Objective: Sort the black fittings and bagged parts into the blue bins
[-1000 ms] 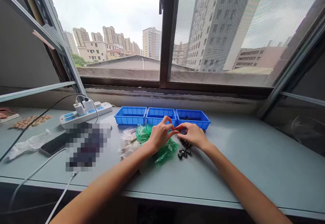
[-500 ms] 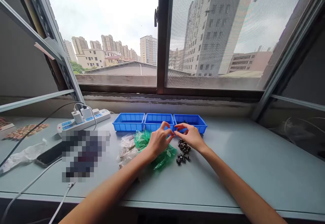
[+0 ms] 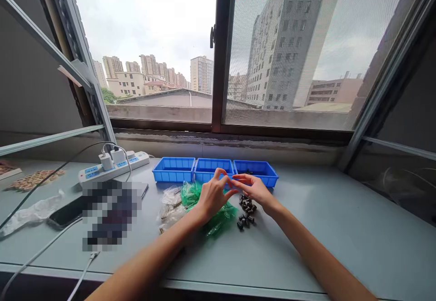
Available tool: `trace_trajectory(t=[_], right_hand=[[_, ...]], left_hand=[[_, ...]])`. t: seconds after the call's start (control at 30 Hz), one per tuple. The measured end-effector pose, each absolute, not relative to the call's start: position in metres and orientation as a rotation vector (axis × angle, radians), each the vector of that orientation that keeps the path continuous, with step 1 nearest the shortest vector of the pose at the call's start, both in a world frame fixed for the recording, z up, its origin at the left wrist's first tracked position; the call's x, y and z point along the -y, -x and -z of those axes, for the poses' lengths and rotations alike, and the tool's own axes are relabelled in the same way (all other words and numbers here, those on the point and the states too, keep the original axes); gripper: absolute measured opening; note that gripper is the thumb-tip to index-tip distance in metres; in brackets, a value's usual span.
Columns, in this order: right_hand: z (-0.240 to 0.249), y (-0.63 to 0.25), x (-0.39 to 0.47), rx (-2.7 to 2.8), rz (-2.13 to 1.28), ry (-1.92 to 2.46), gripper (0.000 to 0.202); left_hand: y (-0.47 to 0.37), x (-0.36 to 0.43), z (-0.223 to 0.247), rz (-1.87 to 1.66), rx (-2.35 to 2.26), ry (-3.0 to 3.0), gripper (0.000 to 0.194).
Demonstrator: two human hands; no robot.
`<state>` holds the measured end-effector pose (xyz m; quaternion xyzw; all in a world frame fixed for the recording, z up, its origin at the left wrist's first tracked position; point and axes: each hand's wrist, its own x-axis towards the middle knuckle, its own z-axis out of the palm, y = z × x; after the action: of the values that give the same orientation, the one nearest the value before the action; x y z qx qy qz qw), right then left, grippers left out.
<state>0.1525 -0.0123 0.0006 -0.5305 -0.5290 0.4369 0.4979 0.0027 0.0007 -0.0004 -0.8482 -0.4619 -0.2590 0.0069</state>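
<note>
My left hand (image 3: 213, 197) hovers over a crumpled green plastic bag (image 3: 223, 217), its thumb and fingers curled into a pinch. Just right of it, my right hand (image 3: 259, 195) is also pinched, and the fingertips of both meet. Whatever is between them is too small to make out. Below my right hand lies a loose pile of small black cylindrical parts (image 3: 245, 221), perhaps bolts. Behind the hands stand three blue bins in a row: the left bin (image 3: 173, 176), the middle bin (image 3: 201, 176) and the right bin (image 3: 270, 182). A few dark pieces show inside the right one.
Clear plastic bags (image 3: 170, 208) with thin metal pieces lie left of the green bag. Farther left are a white power strip (image 3: 136, 161), a black phone (image 3: 64, 214), cables and a blurred-out object. A window rises behind the grey table (image 3: 327, 219).
The view has tilted up slightly, so everything sits a little lower. Both hands stay together at the same place, with the fingers slightly shifted.
</note>
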Motion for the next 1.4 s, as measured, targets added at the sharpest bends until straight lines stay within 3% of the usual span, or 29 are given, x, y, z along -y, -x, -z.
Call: trace_trajectory(t=[0.43,0.67,0.93,1.17,1.4], right_hand=[[-0.007,-0.151,0.017,1.193,-1.193,1.277,0.048],[-0.006,-0.15,0.016,1.212,-1.277,1.174,0.036],[-0.007,-0.152,0.016,1.177,-1.117,1.265,0.04],[0.002,-0.148,0.011,1.361,-0.866,1.229,0.032],[0.003,-0.152,0.009,1.349,-0.849,1.181,0.035]], left_hand=[[-0.003,-0.001,0.001,0.864,1.379,2.672,0.022],[-0.003,0.0,0.0,0.986,1.436,2.611,0.019],[-0.003,-0.002,0.0,0.988,1.465,2.576,0.019],[-0.003,-0.002,0.001,0.842,1.473,2.634,0.018],[-0.004,-0.003,0.0,0.9,1.53,2.615,0.018]])
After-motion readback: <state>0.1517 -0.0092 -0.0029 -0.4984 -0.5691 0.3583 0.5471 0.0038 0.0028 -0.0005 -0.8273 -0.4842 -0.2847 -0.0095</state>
